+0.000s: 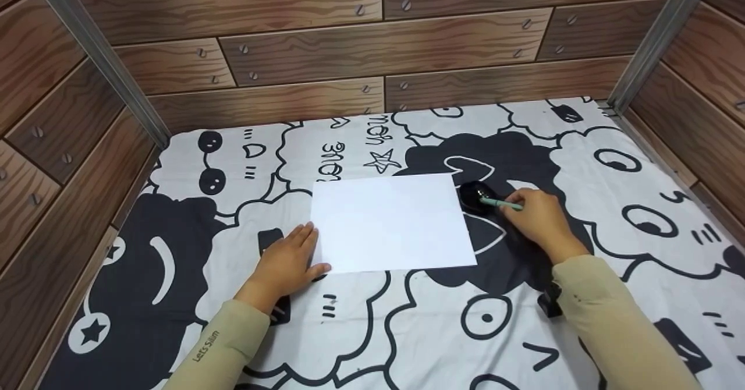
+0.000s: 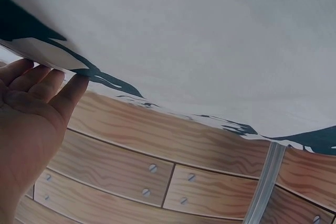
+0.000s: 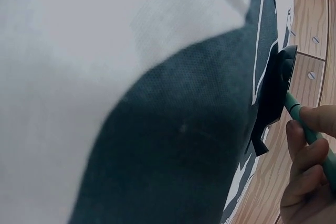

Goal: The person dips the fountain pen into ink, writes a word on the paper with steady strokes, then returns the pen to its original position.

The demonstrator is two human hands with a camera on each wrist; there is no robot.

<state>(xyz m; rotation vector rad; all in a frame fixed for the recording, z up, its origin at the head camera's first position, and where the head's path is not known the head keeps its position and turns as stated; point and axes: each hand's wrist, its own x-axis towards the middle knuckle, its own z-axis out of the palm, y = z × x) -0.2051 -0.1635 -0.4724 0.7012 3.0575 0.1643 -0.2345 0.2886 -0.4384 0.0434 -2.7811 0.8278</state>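
A blank white sheet of paper (image 1: 396, 221) lies flat on the patterned cloth. My left hand (image 1: 288, 262) rests at its left edge, fingers stretched out and the thumb on the lower left corner. In the left wrist view the same hand (image 2: 37, 95) shows straight fingers against the cloth. Just right of the paper sits a small, shiny black dish (image 1: 474, 198). Between thumb and fingers, my right hand (image 1: 538, 218) pinches a slim green pen (image 1: 503, 204), tilted with its tip at the dish. The tip itself is hidden against the black.
A black-and-white cartoon cloth (image 1: 349, 332) covers the tabletop. Wood-patterned panels (image 1: 302, 46) with grey metal corner posts (image 1: 105, 58) enclose the back and sides. A black strap piece (image 1: 549, 301) shows by the right sleeve.
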